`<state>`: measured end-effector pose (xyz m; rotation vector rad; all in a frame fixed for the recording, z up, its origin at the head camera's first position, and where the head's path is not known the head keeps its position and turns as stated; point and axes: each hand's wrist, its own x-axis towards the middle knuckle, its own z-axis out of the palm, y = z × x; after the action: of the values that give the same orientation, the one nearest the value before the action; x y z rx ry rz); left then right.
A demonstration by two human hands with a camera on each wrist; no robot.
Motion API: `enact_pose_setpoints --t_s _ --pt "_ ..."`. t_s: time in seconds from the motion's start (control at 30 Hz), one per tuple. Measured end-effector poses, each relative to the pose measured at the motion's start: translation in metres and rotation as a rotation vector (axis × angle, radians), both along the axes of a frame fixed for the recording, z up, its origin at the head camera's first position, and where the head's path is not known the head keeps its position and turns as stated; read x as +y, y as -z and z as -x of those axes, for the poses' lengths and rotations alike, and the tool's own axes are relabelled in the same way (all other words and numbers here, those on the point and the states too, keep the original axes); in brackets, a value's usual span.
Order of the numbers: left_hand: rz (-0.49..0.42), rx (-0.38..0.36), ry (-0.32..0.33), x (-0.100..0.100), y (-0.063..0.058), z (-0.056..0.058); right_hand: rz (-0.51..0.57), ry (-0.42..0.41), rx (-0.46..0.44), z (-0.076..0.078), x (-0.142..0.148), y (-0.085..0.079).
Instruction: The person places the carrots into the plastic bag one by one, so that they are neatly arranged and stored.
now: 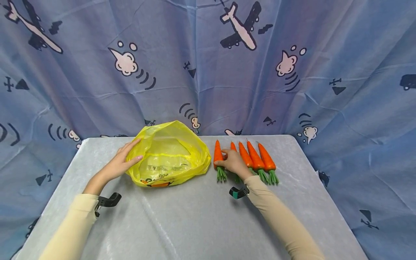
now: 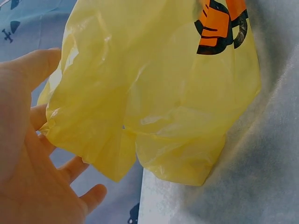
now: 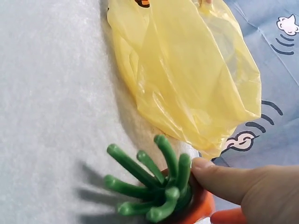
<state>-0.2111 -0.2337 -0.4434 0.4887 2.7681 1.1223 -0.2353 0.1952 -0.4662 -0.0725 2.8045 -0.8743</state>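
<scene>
A yellow plastic bag [image 1: 175,180] stands on the table with its wide mouth facing up and toward me. My left hand [image 1: 118,164] lies along its left side, fingers and thumb spread and touching the plastic. In the left wrist view, the fingers [image 2: 93,198] are loosely extended beside the crinkled yellow bag [image 2: 154,102]. My right hand [image 1: 235,162] pinches the leftmost orange carrot [image 1: 217,150] near its green top, thumb on the left side. Up close in the right wrist view, the carrot's green stalks [image 3: 149,177] point toward the camera, beside the thumb [image 3: 219,179].
Several more carrots [image 1: 266,157] lie side by side to the right of the right hand, tips away from me; the hand partly covers the nearest. The grey-white table [image 1: 195,224] runs back to a blue patterned curtain [image 1: 208,72].
</scene>
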Motion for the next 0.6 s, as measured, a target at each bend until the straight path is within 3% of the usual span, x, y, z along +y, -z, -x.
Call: enact_pose_setpoints --t_s 0.6 --pt "-0.022 -0.007 0.019 0.0007 0.003 0.0006 -0.004 0.026 0.028 -0.0023 -0.0042 0.0044"
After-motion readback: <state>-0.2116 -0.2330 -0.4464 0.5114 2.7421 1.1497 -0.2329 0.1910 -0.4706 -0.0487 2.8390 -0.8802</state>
